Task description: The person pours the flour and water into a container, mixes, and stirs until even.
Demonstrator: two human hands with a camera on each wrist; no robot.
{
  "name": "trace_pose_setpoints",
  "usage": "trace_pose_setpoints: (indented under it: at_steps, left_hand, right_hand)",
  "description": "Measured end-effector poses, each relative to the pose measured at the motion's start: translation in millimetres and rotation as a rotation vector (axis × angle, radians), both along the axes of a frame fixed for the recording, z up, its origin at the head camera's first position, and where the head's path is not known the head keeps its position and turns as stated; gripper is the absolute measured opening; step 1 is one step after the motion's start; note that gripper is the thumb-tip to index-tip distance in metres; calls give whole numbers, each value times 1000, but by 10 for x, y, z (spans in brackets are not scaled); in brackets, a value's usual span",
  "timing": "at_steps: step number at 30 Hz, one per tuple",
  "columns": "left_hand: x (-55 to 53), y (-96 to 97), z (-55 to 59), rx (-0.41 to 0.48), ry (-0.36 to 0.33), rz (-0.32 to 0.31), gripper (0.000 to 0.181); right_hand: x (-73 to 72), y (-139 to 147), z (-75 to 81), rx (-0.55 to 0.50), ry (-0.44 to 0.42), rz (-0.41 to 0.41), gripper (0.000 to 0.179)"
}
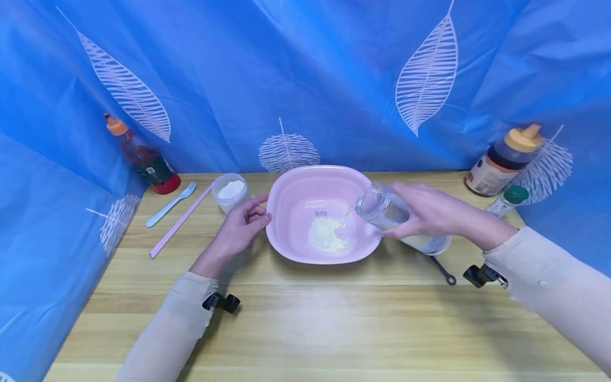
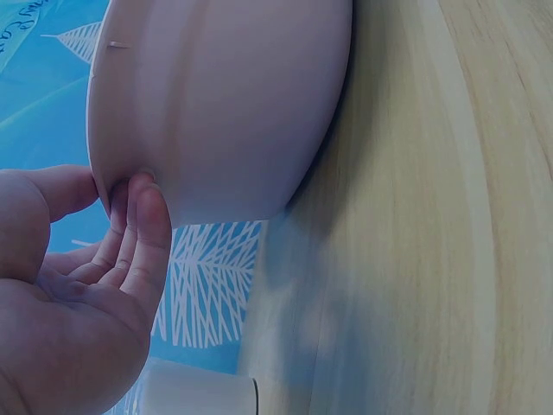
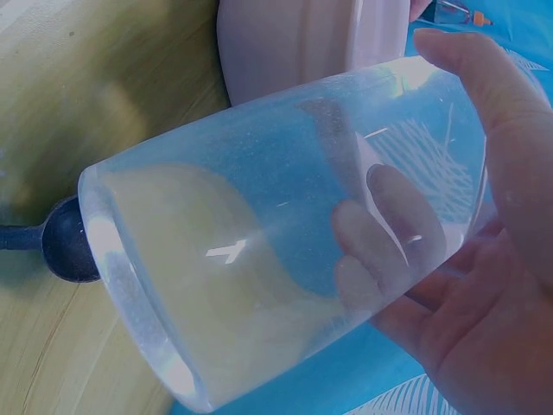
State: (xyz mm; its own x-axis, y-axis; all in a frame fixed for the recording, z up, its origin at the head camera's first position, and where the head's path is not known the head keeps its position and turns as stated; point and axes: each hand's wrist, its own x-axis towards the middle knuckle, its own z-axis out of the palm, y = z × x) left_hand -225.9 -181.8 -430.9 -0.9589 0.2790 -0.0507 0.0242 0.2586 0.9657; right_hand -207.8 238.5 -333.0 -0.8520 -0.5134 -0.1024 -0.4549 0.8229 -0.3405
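A pink plastic basin (image 1: 288,199) stands mid-table with a patch of pale powder (image 1: 324,239) on its bottom. My left hand (image 1: 243,225) pinches its left rim; in the left wrist view the thumb and fingers grip the basin's edge (image 2: 233,104). At the other side, my right hand (image 1: 422,209) holds a clear glass (image 1: 382,207) tilted over the right rim, its mouth towards the basin. A thin stream of clear liquid runs from the mouth beside the powder. The right wrist view shows fingers wrapped round the glass (image 3: 251,233), with liquid inside.
Left of the basin are a tub of white powder (image 1: 231,193), a pink stick (image 1: 181,220), a light-blue fork (image 1: 172,204) and a red sauce bottle (image 1: 153,159). On the right stand a dark sauce bottle (image 1: 501,162) and a green-capped jar (image 1: 511,200). A black measuring spoon (image 3: 69,242) lies below the glass.
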Motion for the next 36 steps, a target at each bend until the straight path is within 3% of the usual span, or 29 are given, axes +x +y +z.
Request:
trace_pose_setpoints:
  at_steps: [36]
  left_hand:
    - [8,-7,27,-9,6,-6,58]
  right_hand:
    - [-23,-79,50,33,7,21,82]
